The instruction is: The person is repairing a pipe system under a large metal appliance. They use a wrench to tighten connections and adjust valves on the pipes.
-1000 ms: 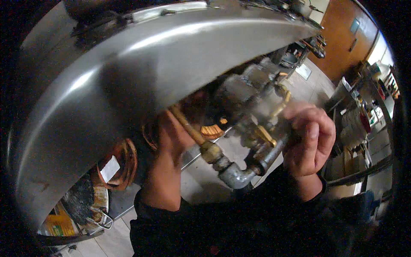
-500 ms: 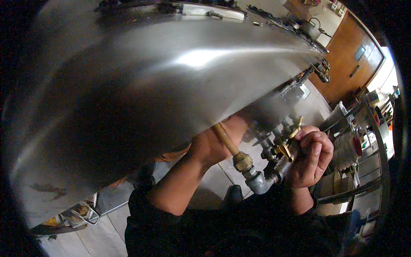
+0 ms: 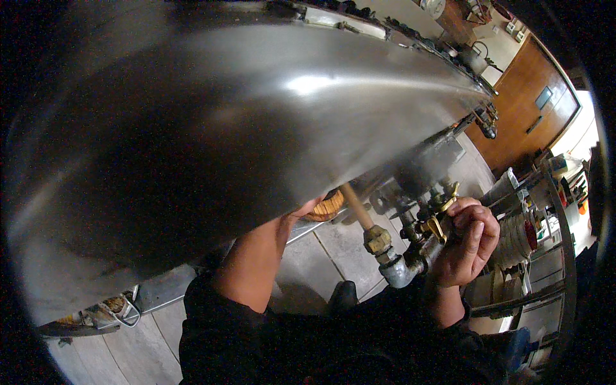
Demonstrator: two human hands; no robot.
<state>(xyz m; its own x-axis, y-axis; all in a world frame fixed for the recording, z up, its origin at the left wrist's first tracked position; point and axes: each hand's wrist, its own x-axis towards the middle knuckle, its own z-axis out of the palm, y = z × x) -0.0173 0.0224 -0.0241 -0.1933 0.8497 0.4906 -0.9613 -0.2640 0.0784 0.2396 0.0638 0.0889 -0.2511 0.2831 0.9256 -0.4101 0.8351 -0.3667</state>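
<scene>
A curved stainless steel panel (image 3: 192, 128) fills the upper left. My left hand (image 3: 301, 209) reaches beneath its lower edge, fingers hidden, beside a round wooden-looking object (image 3: 327, 208). A yellowish pipe (image 3: 356, 205) runs from under the panel through a brass nut (image 3: 377, 239) to a grey elbow (image 3: 394, 273). From the elbow, a dark metal pipe (image 3: 420, 260) carries brass valve handles (image 3: 437, 229). My right hand (image 3: 470, 239) is closed on this valved pipe, fingertips at the upper brass handle.
A shelving rack (image 3: 557, 218) with stacked plates (image 3: 513, 247) and containers stands at the right. A wooden door (image 3: 513, 109) is behind, with a kettle (image 3: 473, 61) near it. A tiled floor (image 3: 135, 350) shows below. A metal handle (image 3: 131, 311) lies at lower left.
Over the last second the panel has come to cover more of the view. My left hand moved right, then back left and further under the panel edge. My right hand stays on the valved pipe.
</scene>
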